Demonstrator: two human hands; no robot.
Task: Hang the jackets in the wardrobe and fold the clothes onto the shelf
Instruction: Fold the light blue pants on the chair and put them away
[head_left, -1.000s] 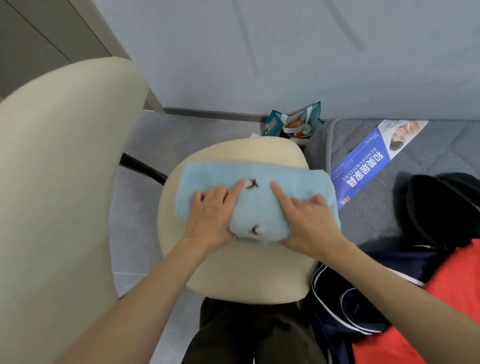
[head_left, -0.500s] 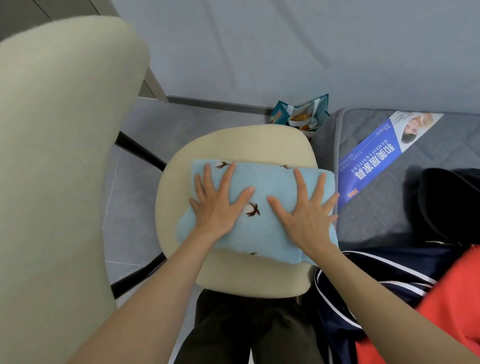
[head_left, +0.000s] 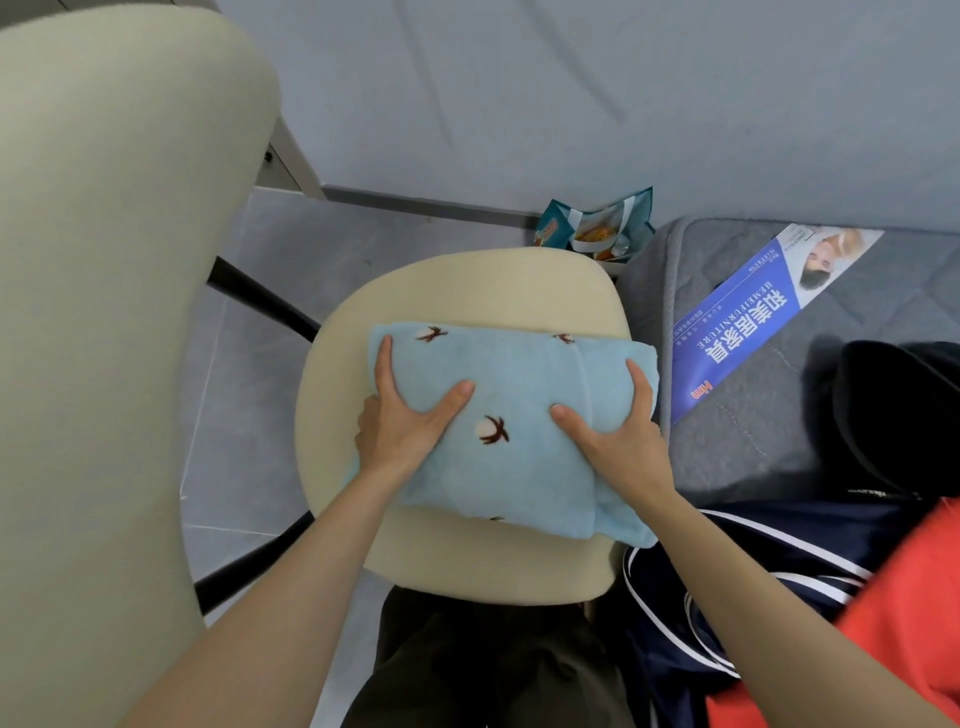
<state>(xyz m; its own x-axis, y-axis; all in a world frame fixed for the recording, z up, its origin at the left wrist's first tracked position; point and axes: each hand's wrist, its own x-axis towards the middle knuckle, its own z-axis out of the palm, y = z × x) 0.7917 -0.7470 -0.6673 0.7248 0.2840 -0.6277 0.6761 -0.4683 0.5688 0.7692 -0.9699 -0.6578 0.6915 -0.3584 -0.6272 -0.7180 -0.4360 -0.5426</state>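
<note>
A folded light blue fleece garment (head_left: 514, 374) with small brown prints lies on the cream chair seat (head_left: 467, 291). My left hand (head_left: 410, 421) grips its left side, thumb on top and lower fingers tucked under the edge. My right hand (head_left: 618, 431) holds the right side the same way, thumb on top and fingers round the edge. A navy jacket with white piping (head_left: 779, 545), a red garment (head_left: 909, 597) and a black garment (head_left: 898, 405) lie on the grey mattress (head_left: 769, 457) to the right.
The chair's tall cream backrest (head_left: 104, 312) fills the left. A blue leaflet (head_left: 753, 322) lies on the mattress. A teal snack bag (head_left: 597, 228) sits on the floor by the wall behind the chair. Grey floor shows to the chair's left.
My hands were pressing flat on top of the folded blue garment; they have slid apart to its left and right sides and now take hold of its edges.
</note>
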